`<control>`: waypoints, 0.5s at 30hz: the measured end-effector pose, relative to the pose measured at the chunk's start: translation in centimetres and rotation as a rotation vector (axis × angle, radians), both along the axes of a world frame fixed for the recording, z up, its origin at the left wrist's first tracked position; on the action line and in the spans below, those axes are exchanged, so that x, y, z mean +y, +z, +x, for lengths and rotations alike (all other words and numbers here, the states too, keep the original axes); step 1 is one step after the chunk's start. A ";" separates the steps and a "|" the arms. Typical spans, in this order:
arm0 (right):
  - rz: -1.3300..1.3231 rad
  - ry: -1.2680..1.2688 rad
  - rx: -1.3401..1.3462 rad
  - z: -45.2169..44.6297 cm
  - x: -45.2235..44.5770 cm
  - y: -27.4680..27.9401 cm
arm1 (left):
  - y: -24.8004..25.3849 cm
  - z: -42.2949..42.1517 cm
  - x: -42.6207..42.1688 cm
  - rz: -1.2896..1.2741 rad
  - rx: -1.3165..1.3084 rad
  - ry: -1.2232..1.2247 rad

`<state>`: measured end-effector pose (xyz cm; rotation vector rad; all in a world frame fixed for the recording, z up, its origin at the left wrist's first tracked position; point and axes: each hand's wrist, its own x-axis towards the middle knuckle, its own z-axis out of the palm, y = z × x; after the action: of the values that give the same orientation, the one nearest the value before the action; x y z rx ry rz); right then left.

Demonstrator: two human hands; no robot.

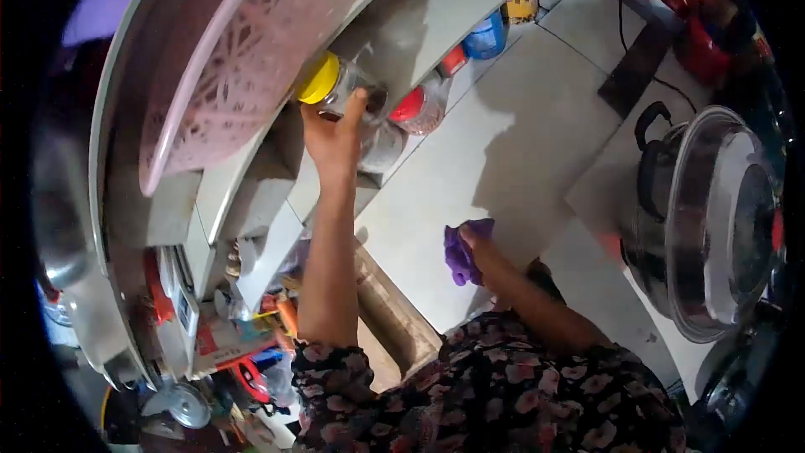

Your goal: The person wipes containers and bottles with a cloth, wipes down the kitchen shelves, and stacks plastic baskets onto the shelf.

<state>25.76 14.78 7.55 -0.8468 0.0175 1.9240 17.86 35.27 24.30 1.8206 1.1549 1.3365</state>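
My left hand [333, 136] reaches up to the shelf, its fingers wrapped round a clear jar with a yellow lid [319, 78]. The jar is tilted, and something dark shows inside it. Just right of this hand stands a clear jar with a red lid [409, 104], and below that another clear container [382, 148] is partly hidden by my wrist. Lower down, my right hand [472, 243] grips a crumpled purple cloth [464, 253] above the pale tiled floor.
A pink perforated plastic basket [243, 59] sits on the upper left shelf. Farther along the lower shelf are a blue container [485, 36] and a yellow one [522, 5]. A large pot with a glass lid [713, 226] stands at right. A wooden drawer [390, 302] lies near my body.
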 end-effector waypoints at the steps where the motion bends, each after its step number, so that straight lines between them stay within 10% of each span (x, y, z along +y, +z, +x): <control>1: -0.018 -0.029 -0.063 0.5 0.1 0.4 | -0.1 0.5 1.2 0.023 -0.048 -0.020; 6: -0.111 -0.129 -0.209 1.8 0.7 0.6 | -1.0 1.6 6.8 -0.125 0.034 0.086; 8: -0.145 -0.120 -0.215 1.9 0.7 -0.1 | -3.6 0.9 12.1 0.209 0.865 0.474; 10: -0.087 -0.097 -0.161 2.2 0.4 0.2 | -4.9 0.3 16.8 -0.194 0.637 0.296; 13: -0.044 -0.015 -0.115 2.7 -0.1 -0.5 | -5.5 1.8 19.2 0.293 0.853 0.348; 15: -0.053 -0.025 -0.202 2.5 -0.4 -1.8 | -6.5 2.2 21.3 -0.103 0.288 0.157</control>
<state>28.23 14.42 5.78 -1.0681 -0.0422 1.8134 20.05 56.58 17.76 1.9227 1.5162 1.0985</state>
